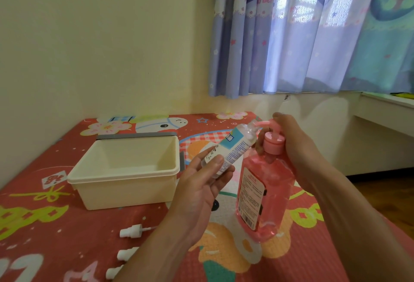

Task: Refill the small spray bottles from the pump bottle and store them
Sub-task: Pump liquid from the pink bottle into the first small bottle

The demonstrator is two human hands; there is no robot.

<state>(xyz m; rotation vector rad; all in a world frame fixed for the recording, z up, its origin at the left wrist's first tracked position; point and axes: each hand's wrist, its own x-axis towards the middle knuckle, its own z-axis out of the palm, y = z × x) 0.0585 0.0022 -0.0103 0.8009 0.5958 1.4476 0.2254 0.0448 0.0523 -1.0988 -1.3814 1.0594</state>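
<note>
My left hand [201, 183] holds a small clear spray bottle [233, 145] with a blue and white label, tilted so its open neck meets the pink nozzle of the pump bottle [264, 192]. The pump bottle is large, clear and filled with pink liquid; it stands on the mat. My right hand [295, 145] wraps over its pink pump head. Three white spray caps [131, 230] [126, 253] [114, 271] lie loose on the mat at lower left. The lowest one is partly hidden by my left forearm.
A cream plastic storage bin [125, 183] with a grey bracket at its back stands to the left of my hands, nothing inside it. All of this rests on a red patterned mat [56, 221]. A wall, curtains and a white ledge [385, 111] lie beyond.
</note>
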